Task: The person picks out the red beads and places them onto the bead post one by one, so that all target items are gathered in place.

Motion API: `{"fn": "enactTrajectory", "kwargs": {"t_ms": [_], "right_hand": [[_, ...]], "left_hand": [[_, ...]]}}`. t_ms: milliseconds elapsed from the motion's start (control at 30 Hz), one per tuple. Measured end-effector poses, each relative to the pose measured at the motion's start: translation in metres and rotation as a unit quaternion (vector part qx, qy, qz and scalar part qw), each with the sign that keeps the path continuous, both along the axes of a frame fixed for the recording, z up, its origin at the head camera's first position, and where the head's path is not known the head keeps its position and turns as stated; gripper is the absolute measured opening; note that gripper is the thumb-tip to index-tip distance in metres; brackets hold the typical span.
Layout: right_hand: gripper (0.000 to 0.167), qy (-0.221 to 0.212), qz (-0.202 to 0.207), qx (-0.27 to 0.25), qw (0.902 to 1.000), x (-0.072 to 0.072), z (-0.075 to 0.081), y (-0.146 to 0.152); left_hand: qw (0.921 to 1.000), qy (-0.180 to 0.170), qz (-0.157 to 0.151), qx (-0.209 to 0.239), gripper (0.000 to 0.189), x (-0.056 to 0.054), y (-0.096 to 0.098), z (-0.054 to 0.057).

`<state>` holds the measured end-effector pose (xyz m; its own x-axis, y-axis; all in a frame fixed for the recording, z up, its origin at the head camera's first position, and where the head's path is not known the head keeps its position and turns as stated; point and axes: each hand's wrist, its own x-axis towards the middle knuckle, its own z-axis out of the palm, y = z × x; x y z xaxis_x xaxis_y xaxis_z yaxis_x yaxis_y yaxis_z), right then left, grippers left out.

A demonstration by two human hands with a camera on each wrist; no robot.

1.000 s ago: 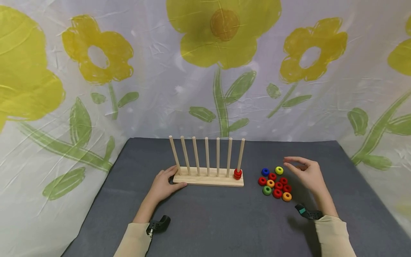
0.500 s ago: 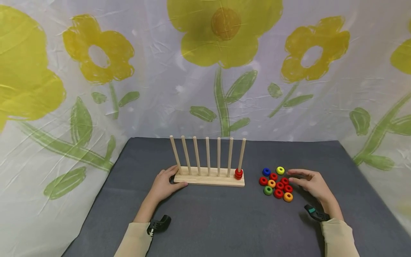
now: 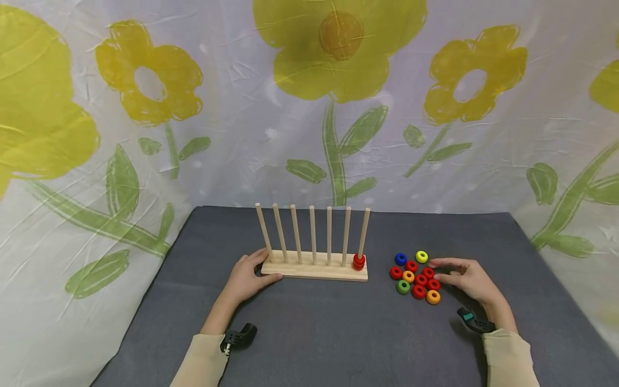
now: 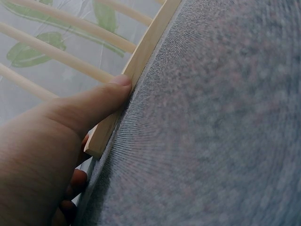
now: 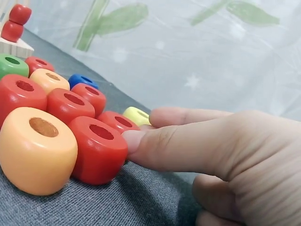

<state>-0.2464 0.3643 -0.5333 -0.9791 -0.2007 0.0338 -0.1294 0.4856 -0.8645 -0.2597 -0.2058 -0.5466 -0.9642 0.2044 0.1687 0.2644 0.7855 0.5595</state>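
Note:
A wooden peg stand (image 3: 314, 272) with a row of upright pegs stands on the dark cloth. Two red beads (image 3: 358, 262) are stacked on its rightmost peg. My left hand (image 3: 246, 277) grips the stand's left end, thumb along the front edge (image 4: 143, 54) and the other fingers partly hidden behind. On the right, my right hand (image 3: 471, 279) reaches into a cluster of loose beads. Its thumb (image 5: 164, 146) is right at a red bead (image 5: 120, 121), and the index finger (image 5: 188, 114) stretches past it beside the yellow bead (image 5: 136, 115). Thumb and index fingertips are apart.
Loose round beads lie close together right of the stand: several red ones, a blue bead (image 3: 401, 259), a green bead (image 3: 403, 287) and two orange beads, one the front orange bead (image 3: 433, 297). A flower-printed curtain (image 3: 232, 134) hangs behind the table (image 3: 314, 333).
My right hand has come down beside the cluster, then moved slightly left so its thumb and index reach the red beads. The left hand stays on the stand.

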Motion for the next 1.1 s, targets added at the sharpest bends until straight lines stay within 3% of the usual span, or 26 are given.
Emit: {"fn": "enactTrajectory", "kwargs": {"t_ms": [700,1100], "right_hand": [[0.042,0.028,0.042,0.015,0.9986,-0.0028,-0.0032,-0.0040],[0.040,0.035,0.037,0.017,0.9985,-0.0030,-0.0042,-0.0045]], "left_hand": [[1.0000,0.005,0.000,-0.003,0.090,-0.0003,0.0002,0.0001],[1.0000,0.005,-0.001,-0.001,0.091,0.0007,0.0006,0.0009]]}}
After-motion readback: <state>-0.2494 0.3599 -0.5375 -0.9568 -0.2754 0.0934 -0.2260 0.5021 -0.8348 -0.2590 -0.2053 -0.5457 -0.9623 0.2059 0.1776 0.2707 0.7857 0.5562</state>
